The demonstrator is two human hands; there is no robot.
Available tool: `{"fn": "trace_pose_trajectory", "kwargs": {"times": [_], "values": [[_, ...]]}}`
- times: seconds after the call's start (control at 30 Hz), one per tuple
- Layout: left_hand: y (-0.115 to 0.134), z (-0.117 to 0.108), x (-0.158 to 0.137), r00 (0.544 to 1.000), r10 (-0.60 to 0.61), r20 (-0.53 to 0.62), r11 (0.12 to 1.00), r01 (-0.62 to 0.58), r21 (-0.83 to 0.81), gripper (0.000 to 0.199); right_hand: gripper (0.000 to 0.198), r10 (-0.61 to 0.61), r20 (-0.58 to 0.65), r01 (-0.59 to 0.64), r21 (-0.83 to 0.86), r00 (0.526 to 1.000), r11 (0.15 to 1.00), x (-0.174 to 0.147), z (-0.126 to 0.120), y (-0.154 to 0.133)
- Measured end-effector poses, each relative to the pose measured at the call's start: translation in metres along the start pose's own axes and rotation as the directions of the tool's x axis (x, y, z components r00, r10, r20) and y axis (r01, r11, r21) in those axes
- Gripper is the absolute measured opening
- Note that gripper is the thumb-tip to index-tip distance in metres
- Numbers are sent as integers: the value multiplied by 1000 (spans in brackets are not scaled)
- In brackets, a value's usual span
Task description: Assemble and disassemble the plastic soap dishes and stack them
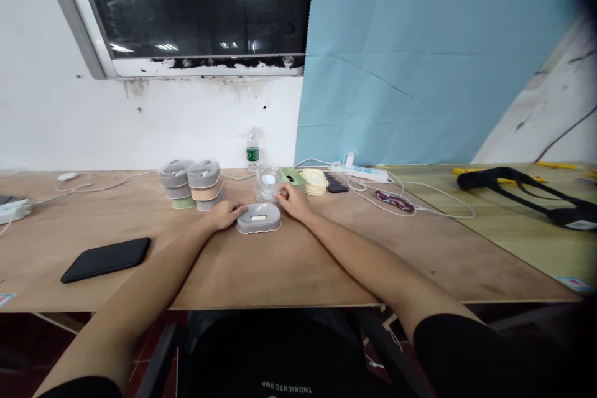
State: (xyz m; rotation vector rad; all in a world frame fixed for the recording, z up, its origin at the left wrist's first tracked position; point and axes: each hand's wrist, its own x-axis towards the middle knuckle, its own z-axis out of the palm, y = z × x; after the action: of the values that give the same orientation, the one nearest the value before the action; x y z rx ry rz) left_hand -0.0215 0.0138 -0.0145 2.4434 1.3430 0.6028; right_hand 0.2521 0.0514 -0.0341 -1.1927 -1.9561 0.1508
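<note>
A small grey oval box [265,221] with a pale wavy rim stands in front of me, a whitish oblong piece in the middle of its top. My left hand [226,216] rests at the box's left edge, fingers bent and touching it. Just behind the box, my right hand [293,201] pinches the edge of a clear plastic lid [267,180], apparently from a stack of clear pieces; overlap hides how many there are. To the left stand two stacks of similar boxes, one grey over green [176,183], the other with a peach layer [206,194].
Behind the clear lid are a bottle [252,152], a green box [293,178] and stacked yellow trays [314,180]. A black phone [106,259] lies front left. A power strip [368,173], cables and a dark red patterned object [394,201] lie right, beyond them a black strapped frame [517,189].
</note>
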Motion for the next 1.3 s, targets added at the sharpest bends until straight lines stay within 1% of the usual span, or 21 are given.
{"fn": "trace_pose_trajectory", "kwargs": {"times": [0.1,0.17,0.23,0.33,0.43,0.53,0.6,0.67,0.73,0.83,0.9,0.97,1.07,1.17,1.23,1.3], "values": [[0,0,0,1000,-20,8,1000,20,-4,54,27,9,117,-5,-36,993,999,1,0,0],[1,0,0,1000,-21,5,1000,21,-11,54,24,-22,189,35,-64,982,997,1,0,-1],[1,0,-1,1000,-17,4,1000,17,-12,54,22,-64,205,82,-83,977,993,1,-1,-1],[2,0,-1,1000,-17,9,1000,17,1,55,20,-80,166,94,-77,983,993,1,-2,-2],[2,-1,-1,1000,-20,16,1000,19,7,56,19,-30,101,36,-56,994,998,1,-1,-1],[3,-1,-1,1000,-14,25,1000,14,1,56,18,20,7,-19,-32,1000,999,1,-2,-2],[3,-1,-1,999,-11,30,1000,12,-7,56,20,29,-58,-29,12,998,1000,0,-5,-4],[4,0,-2,1000,-4,20,1000,4,-10,54,27,21,-112,-13,76,993,997,-2,-8,-8],[5,0,-3,999,-17,-36,1000,18,9,54,34,3,-138,16,140,990,990,-6,-11,-12],[10,-3,-6,977,-44,-209,998,51,29,64,37,-42,-119,66,212,992,975,-12,-13,-18],[16,-5,-9,946,-20,-324,999,27,17,70,38,-73,-85,92,244,994,965,-17,-14,-23],[22,-8,-12,923,27,-383,1000,-21,20,68,40,-91,-50,101,264,995,959,-19,-15,-28],[29,-8,-14,898,74,-435,997,-65,35,64,42,-101,-43,109,271,994,956,-20,-16,-33],[31,-8,-15,870,66,-488,998,-67,17,75,50,-80,-49,90,258,996,962,-17,-15,-31],[31,-8,-15,889,71,-453,997,-64,31,71,55,-38,-21,42,258,999,965,-15,-14,-27],[30,-9,-16,914,75,-398,997,-57,56,62,59,0,30,-8,246,1000,969,-13,-11,-22]]}}
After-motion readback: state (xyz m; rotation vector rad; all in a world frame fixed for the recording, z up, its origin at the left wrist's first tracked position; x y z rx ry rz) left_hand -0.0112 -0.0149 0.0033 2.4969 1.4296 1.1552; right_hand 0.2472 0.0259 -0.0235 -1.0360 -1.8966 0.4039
